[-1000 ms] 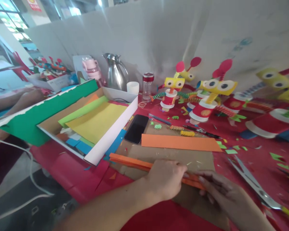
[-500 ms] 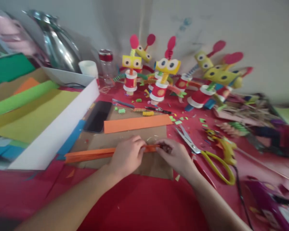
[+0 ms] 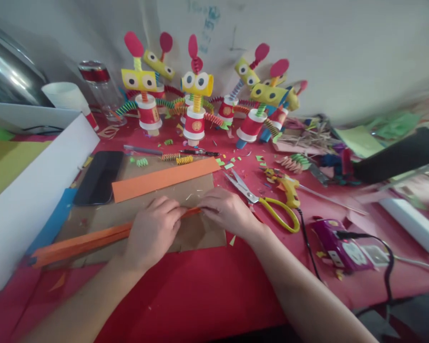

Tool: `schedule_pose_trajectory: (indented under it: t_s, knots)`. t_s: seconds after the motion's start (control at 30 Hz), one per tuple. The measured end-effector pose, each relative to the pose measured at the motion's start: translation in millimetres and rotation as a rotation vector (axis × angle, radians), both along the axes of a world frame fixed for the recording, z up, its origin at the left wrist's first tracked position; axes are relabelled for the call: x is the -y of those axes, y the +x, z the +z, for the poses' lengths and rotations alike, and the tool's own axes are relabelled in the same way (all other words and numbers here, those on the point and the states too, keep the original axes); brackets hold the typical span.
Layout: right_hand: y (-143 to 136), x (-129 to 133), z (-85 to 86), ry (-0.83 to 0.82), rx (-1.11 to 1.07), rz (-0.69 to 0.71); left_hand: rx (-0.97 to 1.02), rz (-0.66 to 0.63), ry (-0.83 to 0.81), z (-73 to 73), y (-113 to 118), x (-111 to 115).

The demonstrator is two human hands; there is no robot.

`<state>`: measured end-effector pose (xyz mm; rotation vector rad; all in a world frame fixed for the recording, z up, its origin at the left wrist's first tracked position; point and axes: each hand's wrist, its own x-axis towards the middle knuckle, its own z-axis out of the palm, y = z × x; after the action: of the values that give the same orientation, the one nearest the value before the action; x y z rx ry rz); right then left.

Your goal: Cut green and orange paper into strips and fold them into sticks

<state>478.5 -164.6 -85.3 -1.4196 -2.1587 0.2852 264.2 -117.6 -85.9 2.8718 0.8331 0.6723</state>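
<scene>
A long folded orange paper strip runs from the lower left up to my hands, above a brown cardboard sheet. Pinched fingers of my left hand grip it near its right part. My right hand closes on its right end, which the fingers partly hide. Behind them a flat orange strip lies on the cardboard, beside a black phone. Yellow-handled scissors lie open just right of my right hand.
Several paper-cup figures stand along the wall. At the left is a white box with coloured paper. A yellow glue gun and a purple device with cables lie at the right. Paper scraps dot the red table.
The view has swung to the right, so most things sit further left and more of the right side shows. Both hands still hold the folded strip, now slanting more steeply.
</scene>
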Motion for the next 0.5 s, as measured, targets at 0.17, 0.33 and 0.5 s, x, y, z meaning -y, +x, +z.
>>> schedule_pose_trajectory:
  t_s: [0.17,0.33,0.5]
  knots:
    - [6.0,4.2,4.8,-0.006,0.084,0.095,-0.123,-0.058,0.130,4.2,-0.7,8.9]
    - [2.0,8.2,8.3,-0.039,0.078,0.036,-0.104,-0.017,0.006,4.8,0.3,10.3]
    - [-7.1,9.8,10.8,-0.093,0.000,-0.071,0.008,0.122,-0.289,4.4,2.4,9.0]
